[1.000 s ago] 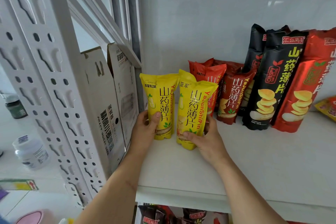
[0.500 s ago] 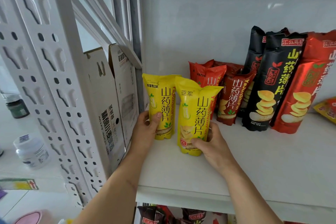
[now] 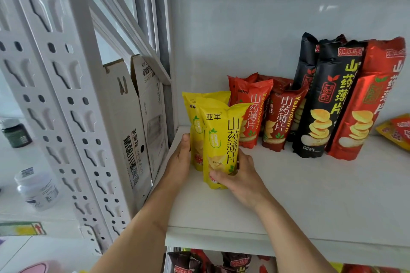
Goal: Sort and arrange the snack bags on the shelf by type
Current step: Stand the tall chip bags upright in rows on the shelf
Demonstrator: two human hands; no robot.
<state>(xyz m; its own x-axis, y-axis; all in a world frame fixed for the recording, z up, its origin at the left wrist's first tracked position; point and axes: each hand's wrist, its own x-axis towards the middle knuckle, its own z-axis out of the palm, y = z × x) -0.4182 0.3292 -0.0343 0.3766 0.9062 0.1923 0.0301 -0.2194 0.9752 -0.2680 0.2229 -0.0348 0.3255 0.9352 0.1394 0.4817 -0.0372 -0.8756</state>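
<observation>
Two yellow snack bags stand at the left end of the white shelf (image 3: pixel 288 195). The front yellow bag (image 3: pixel 221 139) overlaps the rear yellow bag (image 3: pixel 195 122). My right hand (image 3: pixel 239 177) grips the front bag at its base. Against the rear bag's left side rests my left hand (image 3: pixel 179 159), thumb on its edge. To the right stand small red bags (image 3: pixel 277 122), then tall black bags (image 3: pixel 328 99) and a tall red bag (image 3: pixel 372 99), all upright against the back wall.
A perforated white shelf post (image 3: pixel 66 95) and a folded cardboard box (image 3: pixel 137 122) stand left of the shelf. A yellow-red packet (image 3: pixel 397 131) lies at the far right. More bags (image 3: pixel 210 261) sit on the shelf below. Jars (image 3: pixel 37 186) stand on the floor at left.
My right hand has slid the front yellow bag leftward, so it overlaps the rear yellow bag. My left hand has stayed on the rear bag.
</observation>
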